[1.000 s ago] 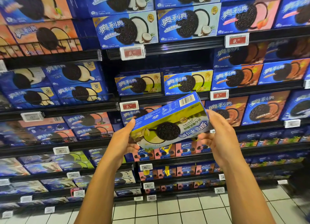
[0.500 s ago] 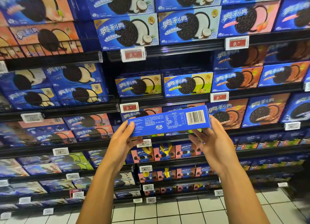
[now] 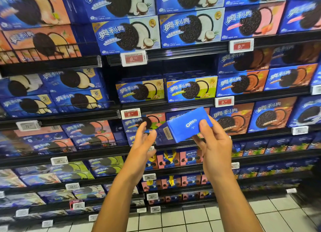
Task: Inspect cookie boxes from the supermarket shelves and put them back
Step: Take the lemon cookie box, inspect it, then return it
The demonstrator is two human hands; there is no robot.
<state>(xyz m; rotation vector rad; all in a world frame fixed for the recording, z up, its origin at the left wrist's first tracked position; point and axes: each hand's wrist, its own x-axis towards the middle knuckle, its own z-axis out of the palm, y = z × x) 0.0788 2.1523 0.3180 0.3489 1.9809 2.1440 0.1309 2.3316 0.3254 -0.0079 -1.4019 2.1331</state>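
Observation:
I hold a blue cookie box point(image 3: 184, 127) up in front of the middle shelves. Its short end with a white logo faces me, and its long side with a barcode slants down to the left. My right hand point(image 3: 214, 145) grips the box's right end, thumb on the end face and fingers underneath. My left hand point(image 3: 144, 143) is at the box's lower left edge with its fingers straight, the fingertips touching or just beside the long side. On the shelf behind, two boxes with yellow-green fronts point(image 3: 191, 90) stand under a dark gap.
Shelves point(image 3: 173, 105) full of blue cookie boxes fill the view, with price tags point(image 3: 130, 113) clipped along their front rails. Small pink packs point(image 3: 169, 159) hang on lower rows. White floor tiles point(image 3: 191, 219) run along the bottom.
The box has turned from its long barcode side facing me to its short logo end facing me. My left hand has loosened from its end grip.

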